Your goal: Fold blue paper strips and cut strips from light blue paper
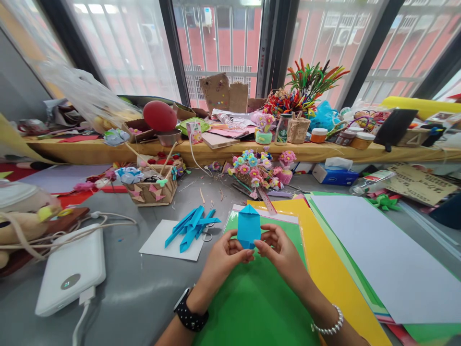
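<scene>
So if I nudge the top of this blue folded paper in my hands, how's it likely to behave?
The blue folded paper probably bends easily across its flat middle, while the creased ends, seemingly layered, may be stiffer. With your fingers gripping only around its lower half, the pointed top could tip back.

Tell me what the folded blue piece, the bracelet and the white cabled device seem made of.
Folded blue piece: matte paper, judging by crisp creases and flat panels.
Bracelet: shiny silvery beads, metal or coated plastic; the glints leave it open.
White cabled device: likely plastic, smooth with a soft sheen.
</scene>
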### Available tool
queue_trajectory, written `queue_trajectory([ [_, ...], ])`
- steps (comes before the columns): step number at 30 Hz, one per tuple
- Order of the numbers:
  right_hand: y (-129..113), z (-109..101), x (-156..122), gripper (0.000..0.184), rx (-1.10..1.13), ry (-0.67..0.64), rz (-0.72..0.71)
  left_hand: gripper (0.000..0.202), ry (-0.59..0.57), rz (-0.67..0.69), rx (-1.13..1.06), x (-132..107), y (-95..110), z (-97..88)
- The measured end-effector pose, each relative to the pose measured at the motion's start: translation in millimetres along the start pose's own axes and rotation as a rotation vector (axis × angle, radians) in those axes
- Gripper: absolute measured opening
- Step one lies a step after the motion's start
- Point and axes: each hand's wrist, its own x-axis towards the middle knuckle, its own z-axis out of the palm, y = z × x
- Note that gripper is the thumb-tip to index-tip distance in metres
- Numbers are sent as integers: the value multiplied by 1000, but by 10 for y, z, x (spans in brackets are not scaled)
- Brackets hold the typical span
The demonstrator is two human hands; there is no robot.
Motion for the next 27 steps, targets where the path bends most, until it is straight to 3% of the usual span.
queue_trajectory([
  [3,-5,7,1,25,-89,-55,7,43,-10,8,-2,-17,12,10],
  [13,-31,11,-19,28,-243,-11,-11,52,-12,-52,-24,-29,26,38],
  [20,-38,-30,-3,29,-294,-57,0,33,-70,-65,57,-8,32,-54],
  [27,-5,-15,-5,32,-291,-58,4,32,-64,-41,74,-8,-5,-62],
])
